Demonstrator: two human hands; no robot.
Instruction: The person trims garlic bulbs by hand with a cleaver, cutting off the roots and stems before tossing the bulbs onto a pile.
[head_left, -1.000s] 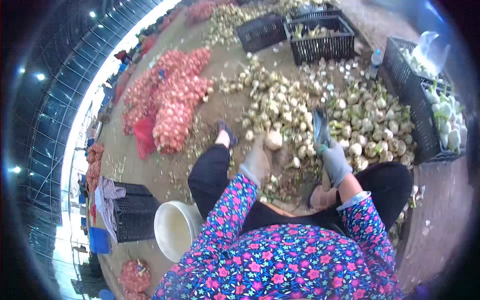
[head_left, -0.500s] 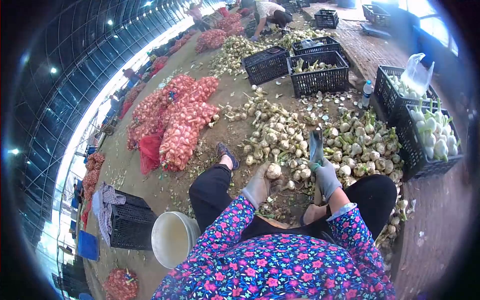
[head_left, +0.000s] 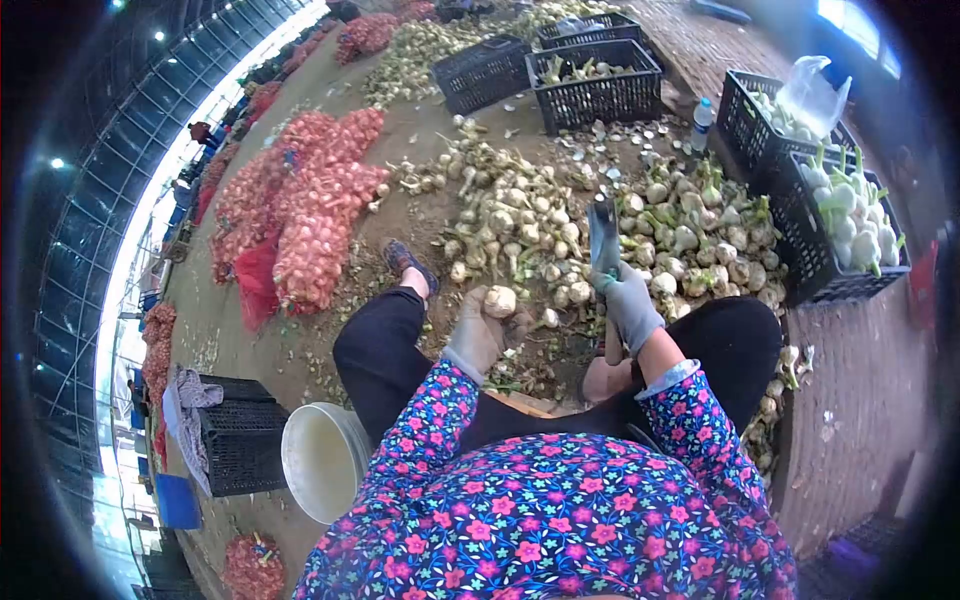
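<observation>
While the left hand (head_left: 478, 335) closes around a pale bulb (head_left: 499, 301), the right hand (head_left: 632, 312) grips a bladed tool (head_left: 604, 240), its blade pointing away from the body. The pale bulb is held above the ground (head_left: 415, 215) — apart from the blade — by the near edge of a heap of bulbs (head_left: 515, 210). Toward the ground's right edge stands a black crate (head_left: 835, 280) of whitish bulbs. Red net sacks (head_left: 325, 225) lie left of the heap of bulbs; a white bucket (head_left: 355, 450) stands near the left leg (head_left: 375, 345).
</observation>
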